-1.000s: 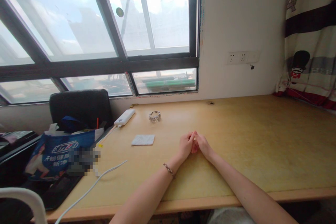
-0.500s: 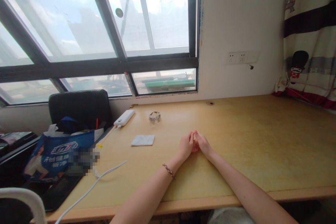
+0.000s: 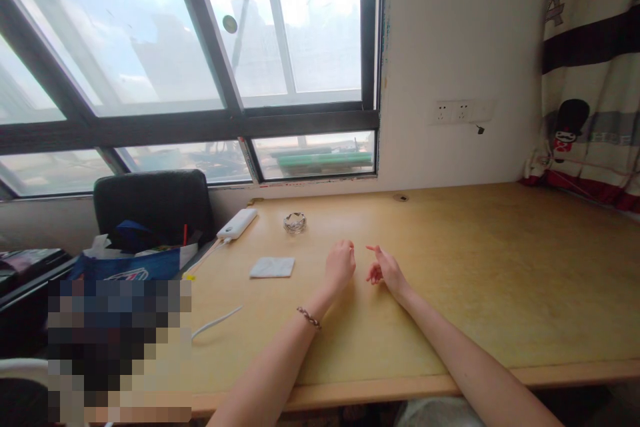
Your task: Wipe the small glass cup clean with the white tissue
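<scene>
2 hands (image 3: 341, 264) (image 3: 393, 273) apart over wooden table (image 3: 475, 280)

The flat sheet (image 3: 273, 267) lies on the table (image 3: 475, 293). Behind it, slightly right, sits the ring (image 3: 295, 223); behind it to the left is the power bank (image 3: 238, 223). A cable end (image 3: 218, 321) lies before it, to the left. The left hand (image 3: 341, 264) is to its right, and the right hand (image 3: 390, 272) farther right. Well left of the sheet, off the table, is the bag (image 3: 165, 260), with the chair back (image 3: 153, 203) behind; what the bag stands on is hard to tell, its lower part being blurred. Farther behind the sheet is the window (image 3: 320, 47); behind it to the right are the wall sockets (image 3: 463, 111), and at far right the curtain (image 3: 590, 87).
</scene>
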### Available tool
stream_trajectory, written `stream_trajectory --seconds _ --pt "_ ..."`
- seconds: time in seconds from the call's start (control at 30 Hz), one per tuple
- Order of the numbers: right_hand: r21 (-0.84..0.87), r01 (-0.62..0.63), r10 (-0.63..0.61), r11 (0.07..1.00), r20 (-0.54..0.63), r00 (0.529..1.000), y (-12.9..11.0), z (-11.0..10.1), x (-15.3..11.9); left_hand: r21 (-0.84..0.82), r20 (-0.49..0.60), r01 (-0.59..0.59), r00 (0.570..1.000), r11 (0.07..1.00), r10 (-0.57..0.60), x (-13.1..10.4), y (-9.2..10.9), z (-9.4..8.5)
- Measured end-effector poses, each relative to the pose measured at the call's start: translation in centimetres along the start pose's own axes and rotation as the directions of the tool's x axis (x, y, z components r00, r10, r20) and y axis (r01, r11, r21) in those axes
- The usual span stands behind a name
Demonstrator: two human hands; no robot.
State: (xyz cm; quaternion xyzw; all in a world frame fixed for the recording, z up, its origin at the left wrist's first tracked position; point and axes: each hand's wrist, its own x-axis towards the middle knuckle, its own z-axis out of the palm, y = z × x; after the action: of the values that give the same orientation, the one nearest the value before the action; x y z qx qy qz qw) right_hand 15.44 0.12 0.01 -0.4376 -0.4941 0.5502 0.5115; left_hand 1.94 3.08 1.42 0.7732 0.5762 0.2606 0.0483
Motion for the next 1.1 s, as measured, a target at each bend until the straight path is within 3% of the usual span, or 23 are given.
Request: stream_trajectory --seconds 0.1,0.2,0.3,0.4,0.5,0.57,0.63,0.73,0.93,1.1 --pt "-0.007 0.001 -0.001 1.000 -0.016 1.000 -0.2 -0.1 0.1 0.156 -0.074 0.177 0.983 0.972 -0.167 0.6 -1.9 -0.5" --pt "-0.006 0.011 -0.011 1.000 -0.038 0.999 -0.4 -0.3 0.2 0.267 -0.170 0.394 0.917 0.879 -0.360 1.0 -4.0 -0.2" --pt "-0.008 0.015 -0.015 1.000 -0.042 0.999 -0.3 -0.4 0.2 0.281 -0.213 0.489 0.871 0.826 -0.443 1.1 -5.3 0.8" --pt "-0.008 0.013 -0.013 1.000 -0.038 0.999 -0.2 -0.5 0.3 0.248 -0.192 0.386 0.919 0.889 -0.345 1.0 -5.1 1.6" --pt "-0.009 0.027 -0.027 1.000 -0.043 0.999 0.0 -0.6 0.4 0.136 -0.121 0.103 0.989 0.985 -0.086 0.8 -3.8 1.9" --pt "-0.010 0.032 -0.033 0.999 -0.064 0.997 0.1 -0.7 0.6 0.032 -0.079 -0.107 0.991 0.994 0.109 0.7 -2.8 1.9" --pt "-0.011 0.028 -0.029 1.000 -0.103 0.994 0.3 -0.9 0.7 -0.042 -0.060 -0.235 0.971 0.971 0.233 0.4 -2.0 1.8" --pt "-0.010 0.027 -0.028 1.000 -0.175 0.984 0.5 -1.1 1.0 -0.055 -0.035 -0.238 0.971 0.970 0.237 0.1 -1.7 1.5" --pt "0.033 0.042 -0.030 0.999 -0.304 0.952 0.5 -1.5 1.1 -0.002 0.151 -0.213 0.966 0.977 0.211 0.1 -2.1 1.2" --pt "0.057 0.044 -0.019 0.997 -0.378 0.926 0.5 -1.7 1.2 0.107 0.175 -0.183 0.971 0.977 0.163 -0.1 -1.5 0.6"
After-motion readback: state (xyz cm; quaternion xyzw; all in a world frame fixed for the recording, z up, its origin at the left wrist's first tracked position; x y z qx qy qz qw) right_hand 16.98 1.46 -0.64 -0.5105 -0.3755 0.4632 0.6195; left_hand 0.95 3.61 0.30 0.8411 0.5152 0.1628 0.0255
